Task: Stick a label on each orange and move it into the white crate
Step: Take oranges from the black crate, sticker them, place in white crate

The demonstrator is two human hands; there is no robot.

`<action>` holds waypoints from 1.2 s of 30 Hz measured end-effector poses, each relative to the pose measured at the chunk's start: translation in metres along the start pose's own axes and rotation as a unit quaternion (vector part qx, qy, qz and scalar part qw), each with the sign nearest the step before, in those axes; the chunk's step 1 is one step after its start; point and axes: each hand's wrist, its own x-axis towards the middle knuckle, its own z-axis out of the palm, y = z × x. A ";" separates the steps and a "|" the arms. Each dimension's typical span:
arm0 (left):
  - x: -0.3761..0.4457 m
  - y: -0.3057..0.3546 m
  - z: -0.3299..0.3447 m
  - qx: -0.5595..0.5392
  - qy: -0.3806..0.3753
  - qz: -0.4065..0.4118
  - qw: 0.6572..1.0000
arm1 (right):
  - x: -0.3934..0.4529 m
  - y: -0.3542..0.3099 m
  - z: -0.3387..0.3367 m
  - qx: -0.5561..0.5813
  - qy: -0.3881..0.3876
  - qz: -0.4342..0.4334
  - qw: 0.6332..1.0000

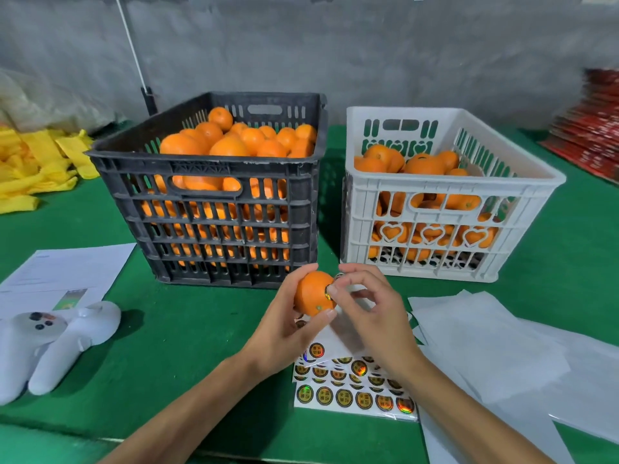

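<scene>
My left hand (284,326) grips an orange (311,292) in front of the black crate (214,209), which is heaped with oranges. My right hand (371,313) presses a round shiny label (329,292) onto the orange's right side with a fingertip, the other fingers curled loosely. Sheets of round gold labels (351,386) lie on the green table under my wrists. The white crate (445,192) stands to the right, holding several oranges below its rim.
Two white controllers (50,343) and a printed paper (63,272) lie at the left. White backing sheets (495,349) spread at the right. Yellow foam nets (37,162) are piled at the far left, and red packaging (593,132) at the far right.
</scene>
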 end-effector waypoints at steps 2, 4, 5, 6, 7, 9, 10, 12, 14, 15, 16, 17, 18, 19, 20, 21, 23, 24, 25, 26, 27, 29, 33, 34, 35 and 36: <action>0.006 0.016 0.001 -0.027 0.022 0.010 0.999 | 0.009 -0.014 -0.007 0.016 0.008 0.018 1.000; 0.013 0.037 0.004 -0.050 0.025 0.025 0.998 | 0.021 -0.029 -0.017 0.062 -0.011 0.053 0.997; 0.019 0.050 0.007 -0.055 0.026 0.034 0.998 | 0.027 -0.036 -0.022 0.078 -0.022 0.054 0.995; 0.025 0.063 0.009 -0.054 0.034 0.044 0.997 | 0.031 -0.043 -0.027 0.088 -0.029 0.050 0.994; 0.032 0.076 0.011 -0.043 0.049 0.055 0.996 | 0.035 -0.049 -0.031 0.104 -0.027 0.040 0.993; 0.048 0.098 0.015 -0.013 0.079 0.081 0.993 | 0.044 -0.058 -0.038 0.149 0.003 0.016 0.989; 0.057 0.109 0.016 -0.006 0.085 0.094 0.992 | 0.049 -0.063 -0.042 0.164 0.022 -0.003 0.986; 0.078 0.133 0.018 -0.008 0.085 0.115 0.990 | 0.060 -0.074 -0.050 0.149 0.065 -0.058 0.985; 0.107 0.156 0.023 0.017 0.101 0.122 0.987 | 0.072 -0.086 -0.058 0.063 0.112 -0.130 0.983; 0.124 0.168 0.027 0.035 0.113 0.119 0.986 | 0.078 -0.091 -0.061 0.021 0.134 -0.159 0.978; 0.142 0.181 0.032 0.053 0.123 0.106 0.985 | 0.084 -0.096 -0.063 -0.001 0.157 -0.173 0.972; 0.160 0.194 0.037 0.064 0.121 0.084 0.987 | 0.090 -0.101 -0.066 0.000 0.178 -0.171 0.969; 0.176 0.206 0.042 0.071 0.102 0.056 0.991 | 0.095 -0.104 -0.068 0.007 0.193 -0.160 0.968; 0.190 0.217 0.046 0.082 0.071 0.027 0.994 | 0.100 -0.107 -0.070 0.011 0.200 -0.148 0.968; 0.200 0.225 0.048 0.103 0.035 0.005 0.994 | 0.104 -0.108 -0.073 0.006 0.203 -0.134 0.970; 0.208 0.230 0.048 0.133 0.007 -0.003 0.991 | 0.108 -0.107 -0.076 -0.009 0.202 -0.116 0.972; 0.214 0.234 0.034 0.213 0.005 0.030 0.977 | 0.110 -0.103 -0.079 -0.053 0.201 -0.082 0.975; 0.214 0.234 0.019 0.261 0.029 0.058 0.963 | 0.110 -0.101 -0.080 -0.077 0.201 -0.081 0.973; 0.214 0.231 0.000 0.309 0.060 0.075 0.946 | 0.110 -0.099 -0.079 -0.092 0.198 -0.090 0.972; 0.214 0.228 -0.023 0.361 0.088 0.072 0.926 | 0.110 -0.098 -0.076 -0.095 0.194 -0.100 0.971; 0.216 0.223 -0.049 0.420 0.110 0.047 0.900 | 0.111 -0.098 -0.073 -0.089 0.187 -0.105 0.973; 0.218 0.210 -0.103 0.528 0.109 -0.086 0.838 | 0.113 -0.100 -0.061 -0.068 0.168 -0.106 0.978; 0.207 0.177 -0.166 0.556 -0.024 -0.278 0.783 | 0.113 -0.106 -0.036 -0.036 0.134 -0.113 0.984; 0.206 0.172 -0.174 0.535 -0.020 -0.271 0.800 | 0.112 -0.106 -0.032 -0.026 0.123 -0.112 0.986; 0.206 0.168 -0.179 0.520 -0.001 -0.255 0.815 | 0.111 -0.105 -0.030 -0.019 0.116 -0.110 0.987; 0.205 0.166 -0.181 0.508 0.023 -0.232 0.829 | 0.109 -0.103 -0.029 -0.018 0.112 -0.108 0.988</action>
